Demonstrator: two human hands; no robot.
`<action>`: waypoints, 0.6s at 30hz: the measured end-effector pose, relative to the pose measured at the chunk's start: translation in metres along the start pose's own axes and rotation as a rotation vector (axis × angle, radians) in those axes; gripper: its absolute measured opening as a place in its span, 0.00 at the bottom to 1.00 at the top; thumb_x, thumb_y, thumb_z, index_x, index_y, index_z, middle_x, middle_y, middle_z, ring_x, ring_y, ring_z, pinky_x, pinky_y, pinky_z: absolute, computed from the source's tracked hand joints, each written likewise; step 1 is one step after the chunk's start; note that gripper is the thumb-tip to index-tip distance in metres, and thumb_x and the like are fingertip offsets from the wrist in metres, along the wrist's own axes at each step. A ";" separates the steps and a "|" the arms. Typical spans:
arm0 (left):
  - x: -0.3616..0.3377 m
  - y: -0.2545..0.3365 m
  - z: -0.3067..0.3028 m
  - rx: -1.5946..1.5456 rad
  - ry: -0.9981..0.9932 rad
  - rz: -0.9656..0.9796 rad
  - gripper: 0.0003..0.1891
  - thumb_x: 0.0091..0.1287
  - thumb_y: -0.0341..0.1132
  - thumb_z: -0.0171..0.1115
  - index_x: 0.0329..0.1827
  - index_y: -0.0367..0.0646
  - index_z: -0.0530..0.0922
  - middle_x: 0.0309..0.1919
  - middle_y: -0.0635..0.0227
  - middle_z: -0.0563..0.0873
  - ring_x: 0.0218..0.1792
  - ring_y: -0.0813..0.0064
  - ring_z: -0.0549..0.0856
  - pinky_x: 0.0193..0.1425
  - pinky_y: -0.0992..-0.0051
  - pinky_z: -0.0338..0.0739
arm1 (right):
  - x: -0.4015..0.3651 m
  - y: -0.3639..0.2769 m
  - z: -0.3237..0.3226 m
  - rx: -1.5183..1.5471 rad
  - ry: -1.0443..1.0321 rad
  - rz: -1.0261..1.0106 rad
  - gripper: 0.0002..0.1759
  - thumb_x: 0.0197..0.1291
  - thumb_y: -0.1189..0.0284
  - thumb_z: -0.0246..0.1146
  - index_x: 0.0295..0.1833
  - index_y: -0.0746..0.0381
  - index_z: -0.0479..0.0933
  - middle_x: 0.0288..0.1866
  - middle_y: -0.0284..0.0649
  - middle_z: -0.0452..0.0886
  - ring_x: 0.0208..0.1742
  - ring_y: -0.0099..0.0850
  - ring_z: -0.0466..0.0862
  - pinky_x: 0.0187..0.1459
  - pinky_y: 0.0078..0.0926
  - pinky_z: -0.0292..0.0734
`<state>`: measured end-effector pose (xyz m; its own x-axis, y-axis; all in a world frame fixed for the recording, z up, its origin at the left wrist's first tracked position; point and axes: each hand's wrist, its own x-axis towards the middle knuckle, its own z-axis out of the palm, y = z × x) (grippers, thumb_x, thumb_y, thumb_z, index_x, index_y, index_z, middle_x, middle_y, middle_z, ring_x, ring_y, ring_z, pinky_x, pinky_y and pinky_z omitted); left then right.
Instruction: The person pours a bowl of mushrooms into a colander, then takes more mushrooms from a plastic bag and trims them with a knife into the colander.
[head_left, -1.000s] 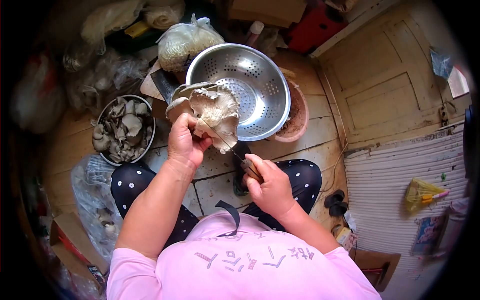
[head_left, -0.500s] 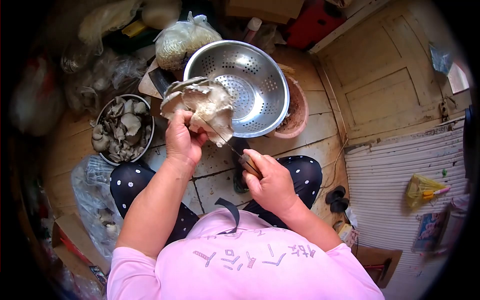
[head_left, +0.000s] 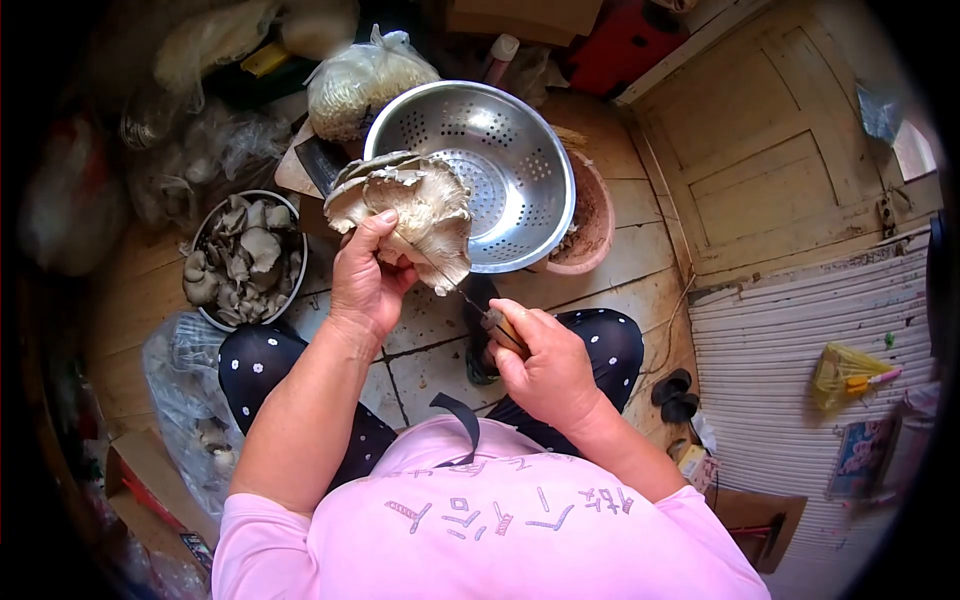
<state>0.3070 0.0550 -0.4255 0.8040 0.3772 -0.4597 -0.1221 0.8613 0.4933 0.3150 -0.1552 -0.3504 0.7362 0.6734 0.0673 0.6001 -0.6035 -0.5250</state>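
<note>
A large pale mushroom cluster (head_left: 425, 205) is gripped by my left hand (head_left: 370, 280), thumb on its underside, over the near left rim of a metal colander (head_left: 525, 150). My right hand (head_left: 548, 365) is wrapped round the wooden handle of a knife (head_left: 507, 334). The thin dark blade points up and left to the cluster's lower edge; its far part is hard to make out. Left of my left hand stands a round bowl (head_left: 303, 262) full of grey mushrooms (head_left: 250, 255).
A pink basin (head_left: 592, 225) sits partly under the colander. Behind are a tied clear bag (head_left: 365, 85) of pale contents and a spray can (head_left: 502, 55). Plastic bags (head_left: 190, 370) lie at the left, dark slippers (head_left: 675, 397) at the right, near a wooden door (head_left: 760, 160).
The cluster has turned slightly in my left hand, and the left thumb now lies higher on it. My right hand with the knife has barely moved.
</note>
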 end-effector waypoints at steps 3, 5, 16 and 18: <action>0.002 0.001 -0.004 -0.045 -0.026 -0.049 0.10 0.63 0.43 0.63 0.42 0.51 0.79 0.32 0.77 0.82 0.30 0.80 0.80 0.33 0.76 0.75 | -0.001 -0.002 0.000 0.000 0.001 -0.004 0.24 0.56 0.74 0.64 0.60 0.59 0.73 0.38 0.47 0.79 0.38 0.49 0.82 0.40 0.41 0.79; 0.004 -0.002 -0.012 -0.075 -0.037 -0.053 0.09 0.63 0.42 0.61 0.41 0.50 0.79 0.31 0.76 0.82 0.30 0.80 0.80 0.33 0.76 0.76 | -0.001 -0.005 0.000 0.000 -0.006 0.000 0.24 0.56 0.74 0.64 0.60 0.59 0.73 0.38 0.47 0.79 0.38 0.49 0.82 0.40 0.41 0.79; 0.013 -0.006 -0.015 -0.230 0.076 0.056 0.08 0.62 0.39 0.56 0.39 0.47 0.79 0.32 0.73 0.83 0.30 0.77 0.81 0.31 0.73 0.75 | 0.002 -0.010 0.015 -0.013 0.010 -0.014 0.25 0.55 0.75 0.63 0.61 0.60 0.72 0.37 0.46 0.78 0.37 0.47 0.81 0.40 0.40 0.78; 0.012 -0.005 -0.014 -0.293 0.050 0.058 0.09 0.62 0.39 0.55 0.41 0.48 0.79 0.34 0.72 0.83 0.34 0.76 0.82 0.33 0.72 0.78 | 0.002 -0.009 0.019 -0.011 0.021 -0.018 0.25 0.55 0.75 0.64 0.61 0.59 0.73 0.37 0.46 0.78 0.37 0.46 0.81 0.39 0.38 0.78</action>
<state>0.3087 0.0596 -0.4443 0.7618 0.4385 -0.4767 -0.3356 0.8967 0.2886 0.3052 -0.1398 -0.3612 0.7317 0.6750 0.0946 0.6166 -0.5965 -0.5138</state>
